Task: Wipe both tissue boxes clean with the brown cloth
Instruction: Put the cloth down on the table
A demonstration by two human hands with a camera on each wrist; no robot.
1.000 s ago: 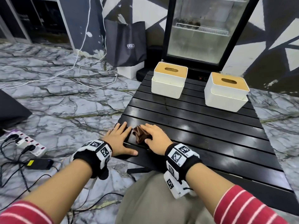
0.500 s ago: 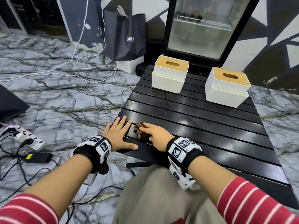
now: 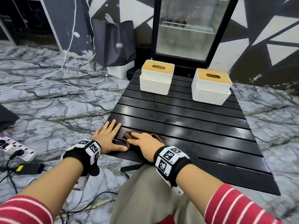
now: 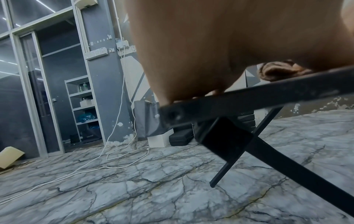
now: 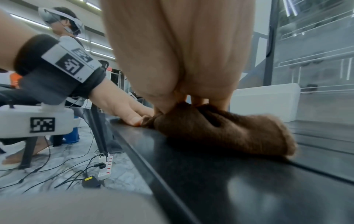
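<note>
Two white tissue boxes with wooden lids stand at the far end of the black slatted table, the left box and the right box apart from each other. The brown cloth lies bunched near the table's front left corner. My right hand lies over it; in the right wrist view its thumb and fingers pinch the cloth against the tabletop. My left hand rests flat on the corner beside it, fingers straight, thumb tip close to the cloth. The left wrist view shows only my palm and a fold of cloth.
A glass-door fridge stands just behind the table, with a black bag to its left. White cables, a power strip and a black adapter lie on the marble floor at left. Another person sits farther off.
My right hand has settled further over the cloth, hiding more of it. The left hand stays flat on the corner. My head has tilted up slightly.
</note>
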